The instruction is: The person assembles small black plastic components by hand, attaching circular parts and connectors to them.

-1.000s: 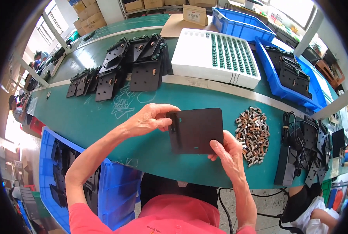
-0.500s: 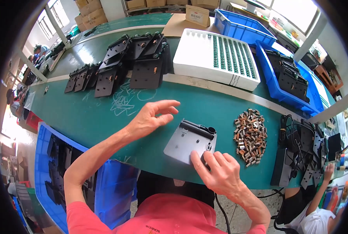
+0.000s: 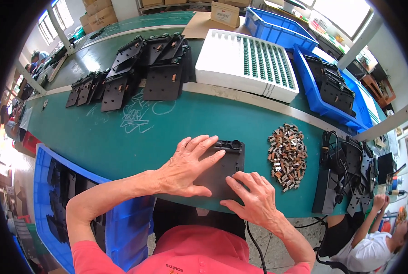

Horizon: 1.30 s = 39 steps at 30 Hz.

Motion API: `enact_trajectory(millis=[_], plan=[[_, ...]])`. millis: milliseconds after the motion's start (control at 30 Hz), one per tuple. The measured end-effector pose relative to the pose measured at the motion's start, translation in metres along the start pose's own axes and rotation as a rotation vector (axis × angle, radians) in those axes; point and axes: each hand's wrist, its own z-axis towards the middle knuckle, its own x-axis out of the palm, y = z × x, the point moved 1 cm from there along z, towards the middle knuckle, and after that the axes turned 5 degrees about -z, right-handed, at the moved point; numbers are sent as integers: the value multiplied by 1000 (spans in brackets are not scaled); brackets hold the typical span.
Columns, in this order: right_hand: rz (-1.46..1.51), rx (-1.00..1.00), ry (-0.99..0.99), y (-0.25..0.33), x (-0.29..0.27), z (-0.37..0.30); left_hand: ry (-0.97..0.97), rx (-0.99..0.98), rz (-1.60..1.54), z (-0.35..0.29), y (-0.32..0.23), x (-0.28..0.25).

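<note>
A flat black plastic plate with a round socket and a tube-like ridge along its far edge lies on the green table in front of me. My left hand reaches over its left side, fingers spread, the index tip near the ridge and the thumb low on the plate. At the plate's lower right, my right hand rests its fingertips, thumb and fingers apart. Both hands look open; part of the plate is hidden under them. To the right lies a pile of small metal and brown slide-switch-like parts.
Similar black plates stand stacked at the back left. A white foam tray holds rows of green parts. Blue bins stand at the back right and lower left. A black adapter with cables lies right; a co-worker sits beyond.
My left hand has come down and right onto the plate from the air. The plate has turned to sit straighter. The right hand's fingers have spread, and the view has shifted slightly.
</note>
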Motion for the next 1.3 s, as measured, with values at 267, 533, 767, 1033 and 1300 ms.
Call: enact_trajectory(millis=[267, 533, 767, 1033, 1300], plan=[[-19, 29, -1, 3, 1, -7, 51, 21, -36, 5, -10, -12], [52, -15, 30, -19, -12, 15, 176, 93, 55, 17, 14, -10], [279, 293, -110, -118, -39, 116, 113, 130, 6, 10, 22, 5], [213, 420, -238, -242, -4, 249, 54, 103, -46, 10, 15, 5], [-52, 501, -317, -315, 51, 350, 67, 86, -146, 11, 15, 1]])
